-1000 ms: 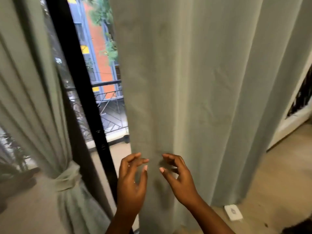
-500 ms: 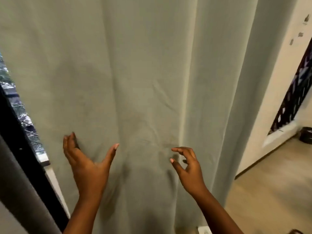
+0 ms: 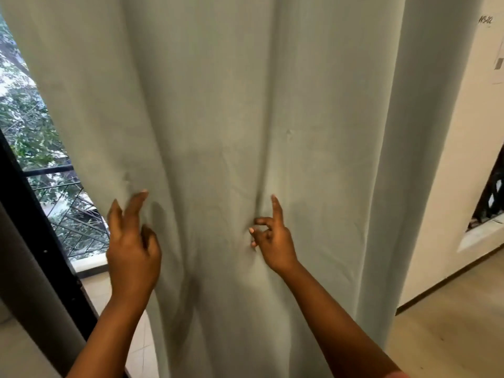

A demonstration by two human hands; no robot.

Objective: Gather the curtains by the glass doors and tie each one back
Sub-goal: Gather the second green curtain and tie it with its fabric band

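Observation:
A pale grey-green curtain (image 3: pixel 231 118) hangs straight down and fills most of the view. Its left edge falls beside the glass door (image 3: pixel 54 203). My left hand (image 3: pixel 131 246) lies against the cloth near that left edge, fingers stretched upward and touching it. My right hand (image 3: pixel 272 238) is at the curtain's middle, index finger pointing up and the other fingers curled. Its thumb and fingers pinch a fold where the creases run together. No tie-back is in sight.
A black door frame (image 3: pixel 24 214) runs down the left, with a balcony railing (image 3: pixel 49 170) and trees behind the glass. A white wall (image 3: pixel 450 173) and a dark window opening (image 3: pixel 491 197) stand at the right. Light wood floor (image 3: pixel 450 331) lies below.
The view has swung right onto this curtain. My hands spread apart; the left one reached the curtain's left edge and the right one closed on a fold in the middle.

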